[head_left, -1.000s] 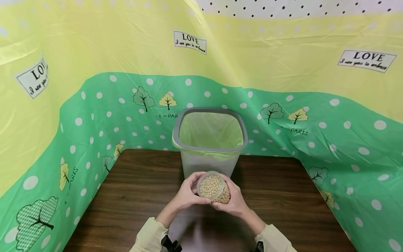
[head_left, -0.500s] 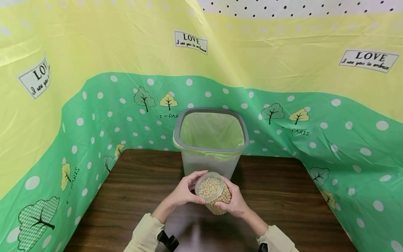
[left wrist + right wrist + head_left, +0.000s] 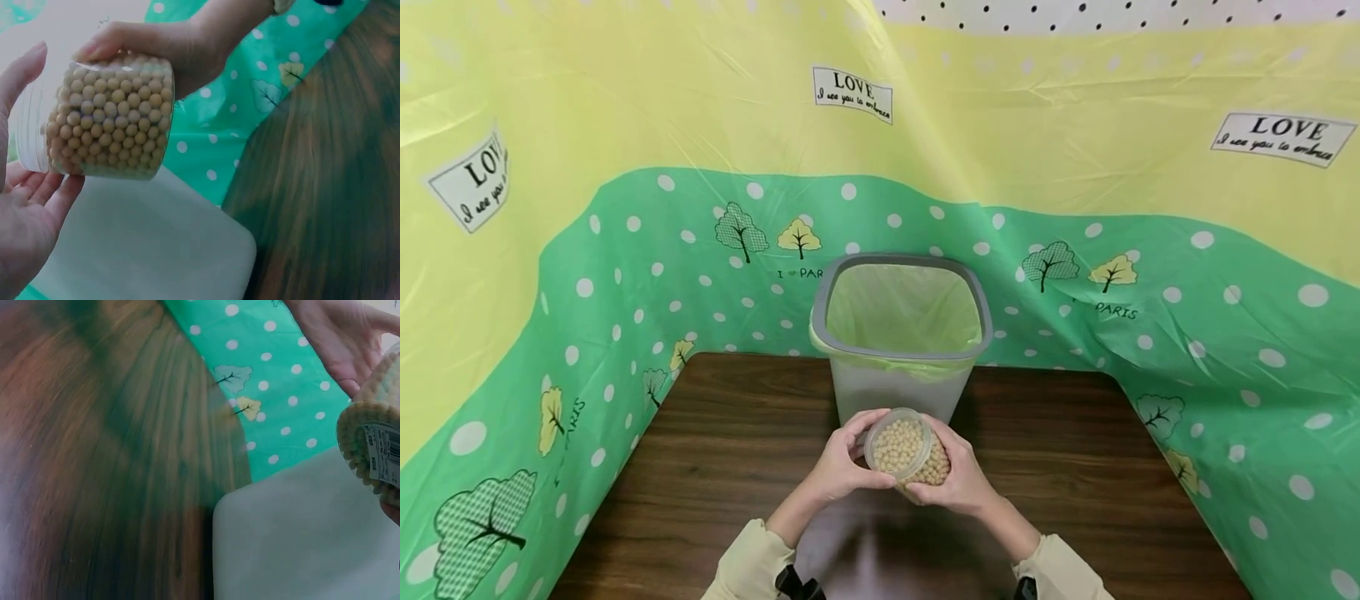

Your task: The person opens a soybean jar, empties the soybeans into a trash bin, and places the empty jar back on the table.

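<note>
A clear plastic jar [image 3: 936, 468] full of round beige beans is held in the air, tilted, in front of the trash bin [image 3: 880, 392]. My right hand [image 3: 961, 473] grips its body from the right. Around the clear lid [image 3: 897, 445] curve the thumb and fingers of my left hand [image 3: 841, 463]. In the left wrist view, the jar lies sideways with its lid [image 3: 31, 128] towards my left palm. A white printed label [image 3: 382, 452] on the jar's base shows in the right wrist view. Part of my right hand is hidden behind the jar.
The grey-rimmed bin, lined with a pale green bag [image 3: 902, 308], stands at the back of the dark wooden table [image 3: 737, 450]. Yellow and green printed sheeting [image 3: 625, 250] rises round the table on the left, back and right.
Half a second ago the jar's side showed more; its base has since tipped away, so the lid faces up towards the head view again. Both hands stay on it.
</note>
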Demonstrator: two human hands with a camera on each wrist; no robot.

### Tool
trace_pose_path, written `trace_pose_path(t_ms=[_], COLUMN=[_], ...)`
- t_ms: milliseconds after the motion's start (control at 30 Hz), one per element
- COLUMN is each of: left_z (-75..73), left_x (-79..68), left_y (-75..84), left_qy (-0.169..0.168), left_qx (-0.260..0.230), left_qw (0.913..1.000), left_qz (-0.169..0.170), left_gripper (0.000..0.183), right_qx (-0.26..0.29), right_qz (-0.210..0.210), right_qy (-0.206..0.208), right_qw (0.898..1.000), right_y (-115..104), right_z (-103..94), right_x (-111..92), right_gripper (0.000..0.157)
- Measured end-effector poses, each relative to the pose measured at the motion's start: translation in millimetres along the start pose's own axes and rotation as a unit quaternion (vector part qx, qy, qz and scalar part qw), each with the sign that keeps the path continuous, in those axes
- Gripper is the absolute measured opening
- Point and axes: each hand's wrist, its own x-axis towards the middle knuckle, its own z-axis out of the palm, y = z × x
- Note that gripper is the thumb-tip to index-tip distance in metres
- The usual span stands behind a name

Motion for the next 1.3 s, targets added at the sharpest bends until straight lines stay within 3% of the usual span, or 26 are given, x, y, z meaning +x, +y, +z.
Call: trace_pose_path(t_ms=[100, 200, 367, 500, 567, 733, 833, 1000, 1100, 1200, 1300], left_z=[1.7, -0.2, -9.3, -11.6, -10.3, -0.8, 2.0, -8.1, -14.7, -14.8, -9.0], left_x=[-1.5, -2.1, -0.4, 2.4, 3.2, 3.0, 2.8, 5.5, 8.7, 10.6, 10.1], left_y=[2.7, 6.4, 10.1, 11.1, 11.0, 12.1, 14.9, 17.7, 15.7, 12.9, 10.9], left_qy=[0.019, 0.006, -0.072, -0.104, -0.091, 0.005, 0.029, -0.026, -0.077, -0.102, -0.072], left_qx=[0.004, -0.024, -0.091, -0.093, -0.088, -0.051, -0.029, -0.072, -0.11, -0.123, -0.118], left_qw=[0.9996, 0.9994, 0.9932, 0.9903, 0.9919, 0.9984, 0.9984, 0.9966, 0.9905, 0.9869, 0.9904], left_qz=[-0.022, -0.022, 0.002, -0.005, -0.008, -0.026, -0.038, -0.03, -0.029, -0.023, -0.006], left_gripper=[0.074, 0.076, 0.083, 0.086, 0.085, 0.078, 0.075, 0.074, 0.078, 0.083, 0.083], right_qx=[-0.009, 0.026, 0.134, 0.156, 0.139, 0.03, 0.025, 0.162, 0.198, 0.157, 0.074], right_qz=[-0.004, 0.015, 0.034, 0.032, 0.03, 0.027, 0.031, 0.047, 0.049, 0.033, 0.008], right_qy=[0.0, -0.007, -0.039, -0.05, -0.039, 0.019, 0.031, -0.008, -0.035, -0.035, 0.003], right_qw=[1.0, 1.0, 0.99, 0.986, 0.989, 0.999, 0.999, 0.986, 0.978, 0.986, 0.997], right_y=[2.1, -0.4, -7.7, -12.7, -13.5, -9.5, -6.7, -7.9, -11.2, -19.7, -32.8], right_z=[-0.2, -2.3, -5.6, -6.1, -5.8, -3.7, -4.0, -10.6, -13.6, -14.5, -14.6], right_x=[2.3, 3.4, 2.3, 3.0, 3.5, 4.3, 5.3, 8.9, 12.2, 16.2, 21.5], right_gripper=[0.08, 0.077, 0.067, 0.064, 0.067, 0.079, 0.077, 0.063, 0.059, 0.062, 0.071])
